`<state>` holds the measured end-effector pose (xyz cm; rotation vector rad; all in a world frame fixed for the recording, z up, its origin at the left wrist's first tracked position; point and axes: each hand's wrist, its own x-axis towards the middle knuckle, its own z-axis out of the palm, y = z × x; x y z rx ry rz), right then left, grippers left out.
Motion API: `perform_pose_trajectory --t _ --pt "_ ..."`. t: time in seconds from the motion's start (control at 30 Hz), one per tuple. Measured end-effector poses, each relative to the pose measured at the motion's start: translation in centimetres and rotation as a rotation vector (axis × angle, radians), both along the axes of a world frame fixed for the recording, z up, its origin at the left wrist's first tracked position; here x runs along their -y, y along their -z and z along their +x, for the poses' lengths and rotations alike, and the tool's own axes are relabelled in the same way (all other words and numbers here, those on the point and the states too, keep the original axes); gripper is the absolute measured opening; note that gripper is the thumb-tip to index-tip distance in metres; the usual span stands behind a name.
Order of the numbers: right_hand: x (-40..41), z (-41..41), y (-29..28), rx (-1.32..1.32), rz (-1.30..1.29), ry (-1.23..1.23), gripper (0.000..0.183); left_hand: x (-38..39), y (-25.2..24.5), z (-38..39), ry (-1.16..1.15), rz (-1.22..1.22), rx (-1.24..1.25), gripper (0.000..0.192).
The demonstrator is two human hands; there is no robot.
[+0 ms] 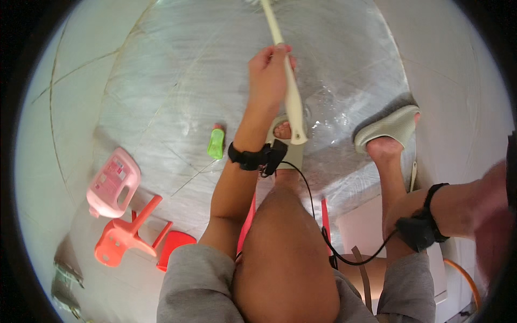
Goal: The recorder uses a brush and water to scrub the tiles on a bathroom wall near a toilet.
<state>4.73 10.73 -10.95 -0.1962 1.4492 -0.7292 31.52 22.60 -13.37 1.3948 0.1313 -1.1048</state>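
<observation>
My left hand (pixel 270 74) is closed around the long cream handle of a brush (pixel 296 107), in front of me over the wet floor. The brush head is mostly cut off at the top edge; only some white bristles show. My right hand (pixel 490 226) is blurred at the right rim, past the black wrist strap; its fingers and anything in them cannot be made out. A small green bottle (pixel 216 143) with a reddish cap lies on the floor, left of my left forearm. A pink plastic jug (pixel 114 183) with a handle lies farther left.
My slippered feet rest on the wet grey tiles (pixel 202 80). A small red-orange plastic chair (pixel 125 238) lies at lower left, near the jug. A black cable links the devices on my wrists. An orange hose (pixel 466 278) curves at lower right. A pale slim handle (pixel 413 176) stands near the right wall.
</observation>
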Motion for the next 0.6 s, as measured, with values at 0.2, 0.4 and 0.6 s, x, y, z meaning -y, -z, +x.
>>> perform_pose_trajectory --t 0.2,0.4,0.6 --pt "0.3 2.3 -1.8 -0.052 -0.147 -0.068 0.063 0.8 -0.5 -0.5 -0.002 0.008 -0.043 0.026" --pt "1.2 -4.3 2.8 0.048 -0.089 -0.022 0.067 0.3 0.9 -1.7 0.010 -0.015 -0.033 0.026" --pt "1.7 -3.7 2.8 0.162 -0.127 -0.016 0.065 1.7 -0.8 -0.3 0.060 0.063 0.045 0.027"
